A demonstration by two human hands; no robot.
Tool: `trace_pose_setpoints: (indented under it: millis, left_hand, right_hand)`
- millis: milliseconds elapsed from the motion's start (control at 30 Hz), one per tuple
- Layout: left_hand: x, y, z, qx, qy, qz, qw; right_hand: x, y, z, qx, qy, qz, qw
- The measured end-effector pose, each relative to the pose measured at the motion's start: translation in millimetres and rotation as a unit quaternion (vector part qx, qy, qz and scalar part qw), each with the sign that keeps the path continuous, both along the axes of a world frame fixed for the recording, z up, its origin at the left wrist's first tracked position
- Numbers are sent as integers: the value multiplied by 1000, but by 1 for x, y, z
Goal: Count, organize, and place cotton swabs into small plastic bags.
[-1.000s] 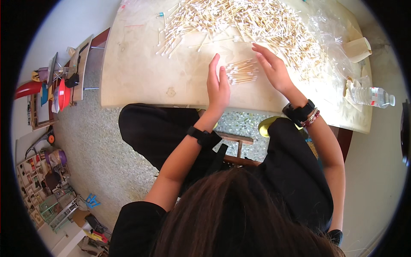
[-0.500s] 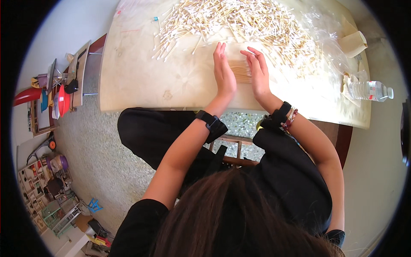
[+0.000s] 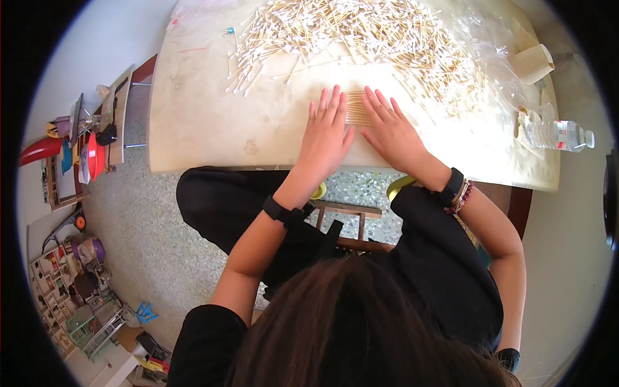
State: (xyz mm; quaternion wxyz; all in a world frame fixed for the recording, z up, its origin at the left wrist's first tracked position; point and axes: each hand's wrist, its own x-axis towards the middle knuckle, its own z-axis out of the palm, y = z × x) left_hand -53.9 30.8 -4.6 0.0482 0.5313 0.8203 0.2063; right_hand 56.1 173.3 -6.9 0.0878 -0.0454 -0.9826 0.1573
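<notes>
A small row of cotton swabs point(image 3: 356, 107) lies side by side on the pale tabletop point(image 3: 213, 122), close to its near edge. At the row's left end rests my left hand point(image 3: 326, 132), palm down with fingers stretched out. Flat against the right end, my right hand point(image 3: 394, 132) has its fingers slightly spread and covers part of the row. Neither hand is wrapped round anything. Just beyond them a big loose pile of cotton swabs point(image 3: 361, 32) spreads across the far side of the table.
To the right lie a clear plastic bottle point(image 3: 558, 135), a cream paper cup point(image 3: 532, 63) and crumpled clear plastic point(image 3: 493, 58). A small blue item point(image 3: 230, 30) sits left of the pile. A wooden stool point(image 3: 348, 209) stands below the table edge. Shelving point(image 3: 55, 290) is at far left.
Both hands have turned from upright, palms facing each other around the swabs, to palm down. They have come slightly nearer to me, with forearms wider apart.
</notes>
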Motion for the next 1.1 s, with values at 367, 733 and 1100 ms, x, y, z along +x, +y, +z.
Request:
trace_pose_setpoints:
  millis: [367, 733, 1100]
  left_hand:
    - [-15, 17, -13, -7, 48, -11, 999]
    - [-11, 16, -4, -24, -7, -1, 1000]
    - [-28, 27, -1, 331, -460, 108, 817]
  right_hand:
    - [-6, 0, -8, 61, -17, -38, 997]
    - [-4, 2, -5, 33, -19, -22, 999]
    - [-18, 22, 2, -423, 111, -126, 890]
